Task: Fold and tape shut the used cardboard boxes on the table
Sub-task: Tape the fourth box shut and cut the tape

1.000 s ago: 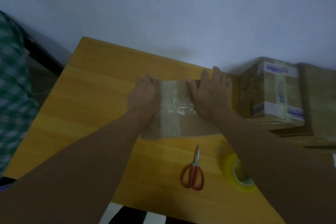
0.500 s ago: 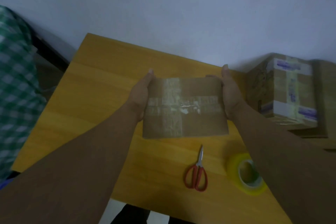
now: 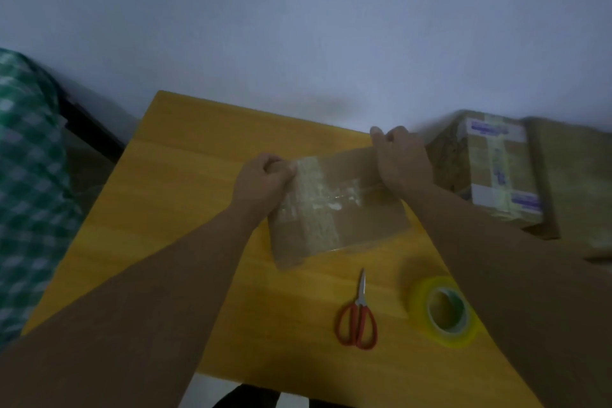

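A flat brown cardboard box (image 3: pixel 361 225), crossed by strips of clear tape, lies skewed in the middle of the yellow table (image 3: pixel 185 195). My left hand (image 3: pixel 261 182) grips its far left corner with curled fingers. My right hand (image 3: pixel 400 159) holds the far right corner, fingers curled over the edge. Red-handled scissors (image 3: pixel 359 318) lie shut near the front edge. A roll of yellowish tape (image 3: pixel 445 315) lies flat just right of them, partly under my right forearm.
A taped cardboard box with purple-printed labels (image 3: pixel 493 172) stands at the right, against a larger brown box (image 3: pixel 576 175). A green checked cloth (image 3: pixel 26 182) hangs at the far left. A pale wall runs behind the table.
Both hands went from pressing flat on the box top, to holding its two sides, to gripping its far corners. The box has turned, its right end now farther away.
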